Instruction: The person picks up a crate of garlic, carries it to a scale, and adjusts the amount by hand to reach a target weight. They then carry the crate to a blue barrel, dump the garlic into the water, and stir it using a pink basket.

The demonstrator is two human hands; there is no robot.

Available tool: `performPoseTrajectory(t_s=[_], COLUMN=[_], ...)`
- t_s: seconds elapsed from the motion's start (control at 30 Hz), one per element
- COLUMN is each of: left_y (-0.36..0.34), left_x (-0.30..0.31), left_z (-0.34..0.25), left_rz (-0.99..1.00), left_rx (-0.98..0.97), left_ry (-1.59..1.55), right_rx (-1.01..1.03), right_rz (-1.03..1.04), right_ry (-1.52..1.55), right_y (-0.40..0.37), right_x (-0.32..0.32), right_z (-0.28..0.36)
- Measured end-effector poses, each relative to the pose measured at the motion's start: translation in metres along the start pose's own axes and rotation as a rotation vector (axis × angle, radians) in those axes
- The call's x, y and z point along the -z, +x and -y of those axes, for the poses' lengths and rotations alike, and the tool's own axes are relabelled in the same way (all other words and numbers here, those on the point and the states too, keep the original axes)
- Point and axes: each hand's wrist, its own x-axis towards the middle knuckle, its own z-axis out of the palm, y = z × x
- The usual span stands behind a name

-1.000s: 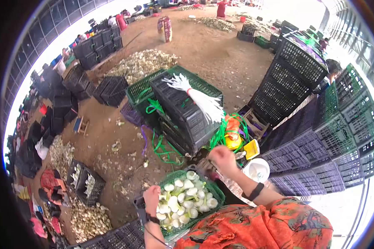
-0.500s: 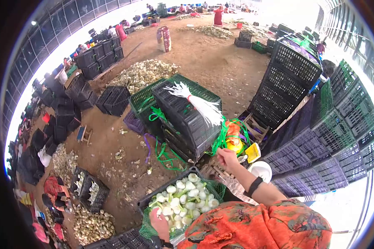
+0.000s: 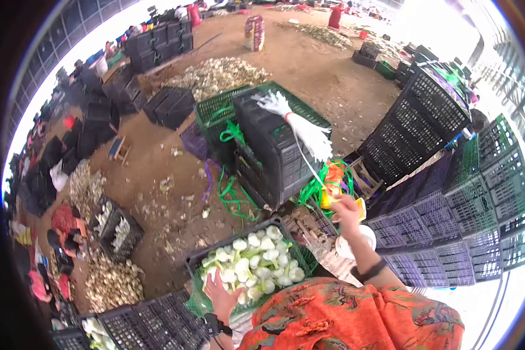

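A dark crate (image 3: 195, 262) full of white garlic bulbs (image 3: 254, 271) with short green stems stands in front of me, green mesh netting (image 3: 199, 302) hanging over its rim. My left hand (image 3: 220, 290) rests at the crate's left side on the bulbs and net, fingers spread. To the right, my right hand (image 3: 347, 213) is closed on the end of a thin white tie (image 3: 310, 162). The tie runs up to a bundle of white ties (image 3: 300, 129), bound with a red band, on an upturned black crate (image 3: 262, 140).
Green straps (image 3: 312, 192) and a white bucket (image 3: 361, 240) lie by my right arm. Stacked crates (image 3: 443, 219) rise on the right. Garlic heaps (image 3: 224, 76) and more black crates (image 3: 172, 107) stand beyond. People (image 3: 70, 233) sit at the left.
My right hand has drawn one white tie partly out of the bundle. My left hand's fingers have spread on the bulbs. The view has shifted, so the scene sits further right.
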Motion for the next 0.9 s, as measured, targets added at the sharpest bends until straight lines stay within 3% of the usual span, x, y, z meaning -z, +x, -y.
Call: performPoseTrajectory(t_s=[0.03, 0.07, 0.1, 0.17, 0.23, 0.27, 0.3, 0.33, 0.37, 0.4, 0.47, 0.53, 0.57, 0.63, 0.7, 0.77, 0.8, 0.9], left_y=[-0.004, -0.006, -0.012, -0.015, -0.016, -0.015, -0.016, -0.019, -0.023, -0.027, -0.03, -0.032, -0.032, -0.028, -0.013, -0.002, 0.001, 0.004], left_x=[0.007, 0.003, -0.005, -0.008, -0.003, -0.007, -0.011, -0.024, -0.045, -0.057, -0.054, -0.047, -0.043, -0.034, -0.012, 0.019, 0.023, 0.026], left_z=[-0.01, -0.007, -0.002, -0.009, -0.032, -0.044, -0.055, -0.06, -0.06, -0.06, -0.061, -0.059, -0.057, -0.054, -0.049, -0.054, -0.053, -0.053], left_rz=[-0.08, -0.149, -0.213, -0.157, 0.274, 0.289, 0.301, 0.291, 0.378, 0.463, 0.533, 0.611, 0.444, 0.108, 0.0, -0.209, -0.207, -0.339], left_rx=[-0.026, -0.051, -0.067, -0.146, 0.034, -0.107, -0.253, -0.242, -0.237, -0.23, -0.181, -0.127, -0.154, -0.216, -0.259, -0.051, -0.051, -0.04], left_ry=[-0.056, -0.096, -0.13, -0.311, -0.673, -0.595, -0.515, -0.514, -0.43, -0.347, -0.201, -0.057, -0.162, -0.362, -0.362, -0.563, -0.562, -0.507], right_rx=[-0.072, 0.074, -0.037, 0.123, 0.366, 0.352, 0.466, 0.561, 0.445, 0.319, -0.068, -0.077, 0.379, 0.309, -0.082, -0.068, 0.02, 0.002], right_rz=[-0.018, 0.009, -0.042, 0.111, 0.374, 0.386, 0.181, -0.028, 0.002, 0.159, 0.616, 0.878, 0.94, 0.945, 1.049, 0.837, 0.857, 0.796], right_ry=[0.065, -0.091, 0.307, 0.617, 0.778, 0.784, 0.291, -0.205, -0.349, -0.6, -0.512, -0.759, -0.979, -0.879, -0.726, -0.602, -0.6, -0.526], right_y=[-0.007, -0.006, -0.004, 0.012, 0.021, 0.021, 0.02, 0.017, 0.011, 0.011, -0.021, -0.054, -0.072, -0.088, -0.082, -0.078, -0.071, -0.071], right_x=[0.017, 0.029, 0.034, 0.071, 0.091, 0.085, 0.075, 0.064, 0.044, 0.036, 0.02, 0.009, -0.001, -0.02, -0.038, -0.069, -0.075, -0.074], right_z=[0.036, 0.074, 0.114, 0.163, 0.204, 0.2, 0.198, 0.195, 0.176, 0.142, 0.077, -0.001, -0.019, -0.048, -0.078, -0.044, -0.049, -0.055])
